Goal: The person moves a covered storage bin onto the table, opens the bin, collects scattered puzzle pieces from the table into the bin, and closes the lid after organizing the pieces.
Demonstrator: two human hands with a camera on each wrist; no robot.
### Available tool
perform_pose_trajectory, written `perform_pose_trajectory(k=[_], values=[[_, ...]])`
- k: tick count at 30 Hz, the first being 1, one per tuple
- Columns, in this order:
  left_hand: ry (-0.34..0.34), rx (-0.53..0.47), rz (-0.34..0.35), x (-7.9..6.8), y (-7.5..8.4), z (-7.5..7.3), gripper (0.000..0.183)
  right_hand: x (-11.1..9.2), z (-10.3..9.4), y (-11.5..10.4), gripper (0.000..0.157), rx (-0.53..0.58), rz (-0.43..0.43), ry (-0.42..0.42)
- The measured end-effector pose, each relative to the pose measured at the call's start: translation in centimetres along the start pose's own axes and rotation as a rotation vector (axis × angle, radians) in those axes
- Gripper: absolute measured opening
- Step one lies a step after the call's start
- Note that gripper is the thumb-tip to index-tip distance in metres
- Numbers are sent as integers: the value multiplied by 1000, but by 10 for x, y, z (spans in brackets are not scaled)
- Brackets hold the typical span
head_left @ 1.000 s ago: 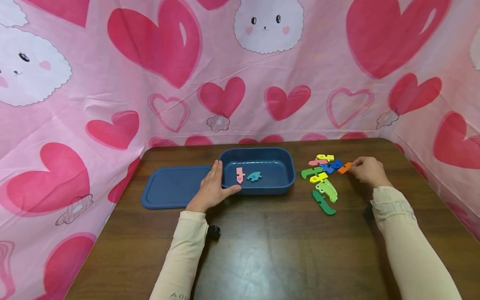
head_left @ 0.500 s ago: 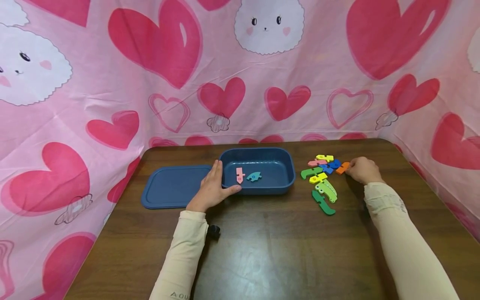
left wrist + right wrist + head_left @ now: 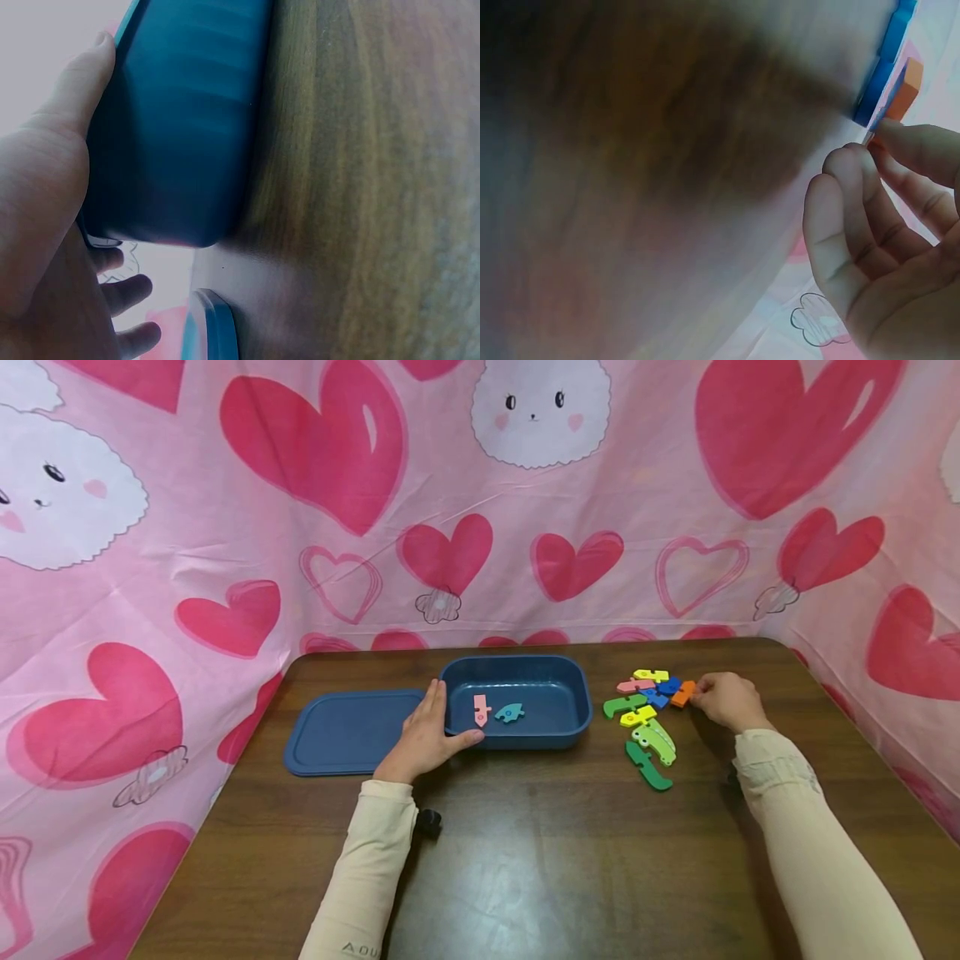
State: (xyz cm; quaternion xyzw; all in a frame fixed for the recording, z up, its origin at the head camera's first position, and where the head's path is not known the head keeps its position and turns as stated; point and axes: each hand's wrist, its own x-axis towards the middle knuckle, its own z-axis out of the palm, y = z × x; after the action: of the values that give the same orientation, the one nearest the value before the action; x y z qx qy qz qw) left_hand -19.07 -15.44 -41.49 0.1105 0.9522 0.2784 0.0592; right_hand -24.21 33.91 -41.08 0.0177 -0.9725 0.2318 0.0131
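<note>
In the head view, my right hand [image 3: 729, 701] pinches an orange puzzle piece [image 3: 682, 693] between thumb and fingertips, at the right end of a loose group of pieces. The right wrist view shows this orange piece [image 3: 907, 91] tilted up close beside a blue piece [image 3: 875, 91]. My left hand [image 3: 424, 735] rests against the left front corner of a dark blue plastic box [image 3: 525, 742]. Its fingers lie straight along the box's left side, with the thumb at the front rim. Inside the box lie a pink piece [image 3: 481, 710] and a teal piece [image 3: 509, 713].
A flat blue lid [image 3: 341, 735] lies left of the box. Right of the box are yellow [image 3: 638, 716], pink [image 3: 635, 686], blue [image 3: 655, 697] and green [image 3: 625, 705] pieces, a crocodile-shaped piece [image 3: 654, 742] and a dark green piece [image 3: 648, 766]. A heart-patterned cloth [image 3: 517, 510] hangs behind the table.
My right hand has shifted slightly left, and the orange piece has moved left and turned, close up to the blue pieces. The left hand and box have stayed put.
</note>
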Motion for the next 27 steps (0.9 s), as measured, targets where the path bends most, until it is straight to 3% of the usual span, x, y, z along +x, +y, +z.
perform_pose_trajectory(k=[9, 27], values=[[2, -8, 1, -1, -2, 1, 119, 0, 6, -5, 16, 49, -76, 72], [0, -6, 5, 0, -1, 1, 118, 4, 4, -36, 17, 134, -72, 25]])
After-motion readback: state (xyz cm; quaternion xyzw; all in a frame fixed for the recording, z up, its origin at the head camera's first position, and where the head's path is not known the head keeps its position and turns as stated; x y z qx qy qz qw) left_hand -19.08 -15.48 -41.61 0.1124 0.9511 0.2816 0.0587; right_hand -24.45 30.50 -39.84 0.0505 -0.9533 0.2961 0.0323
